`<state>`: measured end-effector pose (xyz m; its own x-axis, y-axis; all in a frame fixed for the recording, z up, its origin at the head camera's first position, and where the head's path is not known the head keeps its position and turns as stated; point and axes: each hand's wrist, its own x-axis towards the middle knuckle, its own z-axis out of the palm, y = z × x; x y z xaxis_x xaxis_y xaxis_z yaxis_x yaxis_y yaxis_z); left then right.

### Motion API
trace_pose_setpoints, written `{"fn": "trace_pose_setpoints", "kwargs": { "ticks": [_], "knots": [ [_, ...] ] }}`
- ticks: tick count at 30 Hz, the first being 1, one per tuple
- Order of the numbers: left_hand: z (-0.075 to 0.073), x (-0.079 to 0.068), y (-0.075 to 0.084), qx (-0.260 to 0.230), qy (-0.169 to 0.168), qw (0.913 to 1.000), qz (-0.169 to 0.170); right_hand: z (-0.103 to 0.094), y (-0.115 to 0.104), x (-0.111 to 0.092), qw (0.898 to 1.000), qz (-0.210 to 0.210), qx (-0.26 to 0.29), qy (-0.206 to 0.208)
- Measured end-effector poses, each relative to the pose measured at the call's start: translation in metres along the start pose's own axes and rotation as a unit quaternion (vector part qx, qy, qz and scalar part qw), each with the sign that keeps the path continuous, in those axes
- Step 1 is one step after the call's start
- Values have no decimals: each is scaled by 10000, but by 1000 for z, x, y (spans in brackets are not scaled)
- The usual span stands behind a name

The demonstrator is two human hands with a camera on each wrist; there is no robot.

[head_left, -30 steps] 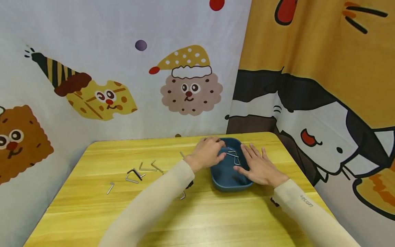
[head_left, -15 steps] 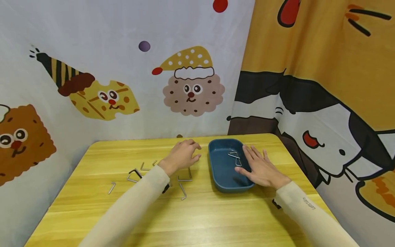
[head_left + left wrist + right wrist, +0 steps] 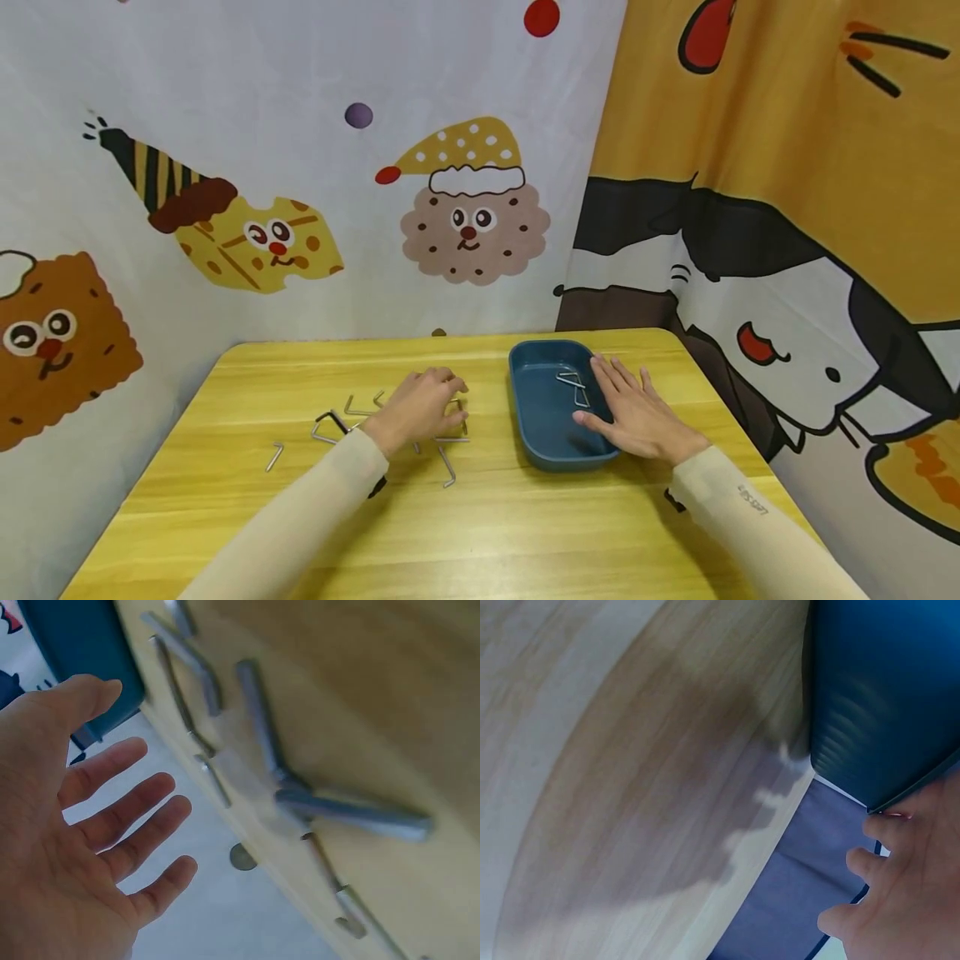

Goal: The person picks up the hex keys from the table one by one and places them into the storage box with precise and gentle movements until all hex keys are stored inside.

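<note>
My left hand (image 3: 416, 408) hovers over the table among several L-shaped hex keys. In the left wrist view its fingers are loosely spread, with nothing between them, and a thick hex key (image 3: 259, 720) lies beyond the fingertips. Another hex key (image 3: 447, 468) lies just in front of this hand. To the right stands a blue rectangular box (image 3: 547, 433) with a few hex keys (image 3: 581, 396) inside. My right hand (image 3: 641, 417) rests flat against the box's right rim, fingers straight and thumb over the opening. The right wrist view shows its fingers beside the box's outer wall (image 3: 885, 690).
A lone small hex key (image 3: 275, 457) lies at the left of the wooden table (image 3: 480, 542). More hex keys, one of them dark (image 3: 330, 419), lie between it and my left hand. A cartoon-printed curtain (image 3: 360, 208) hangs right behind the table.
My left hand has left the box and moved left and down to the hex keys on the table. My right hand stays at the box's rim. The view has shifted slightly.
</note>
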<state>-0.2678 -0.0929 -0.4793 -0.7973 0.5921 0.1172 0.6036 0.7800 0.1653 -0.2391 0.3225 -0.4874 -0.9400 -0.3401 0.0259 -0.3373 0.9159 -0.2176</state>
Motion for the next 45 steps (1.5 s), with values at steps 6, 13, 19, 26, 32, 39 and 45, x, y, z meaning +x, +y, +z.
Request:
{"fn": "trace_pose_setpoints", "kwargs": {
  "ticks": [6,13,19,26,32,39,45],
  "knots": [
    [7,-6,2,-132,-200,9997,-59,-2,1,0,10000,-1,-41,-12],
    [16,-6,9,-131,-227,9996,53,-2,5,-10,10000,70,-68,-4],
    [21,-9,10,-80,-264,9996,35,2,6,-10,10000,14,-73,-6],
    [17,-7,8,-5,-234,9997,4,-2,4,-2,9999,9,-105,75],
    [16,-9,9,108,-385,9991,-146,-3,0,0,9999,-7,-108,9],
    [16,-12,8,225,-468,9985,-178,1,-5,1,9999,-57,-113,46],
    [16,-9,8,192,-465,9985,-201,-1,-8,0,9999,-39,-125,65]
  ]
}}
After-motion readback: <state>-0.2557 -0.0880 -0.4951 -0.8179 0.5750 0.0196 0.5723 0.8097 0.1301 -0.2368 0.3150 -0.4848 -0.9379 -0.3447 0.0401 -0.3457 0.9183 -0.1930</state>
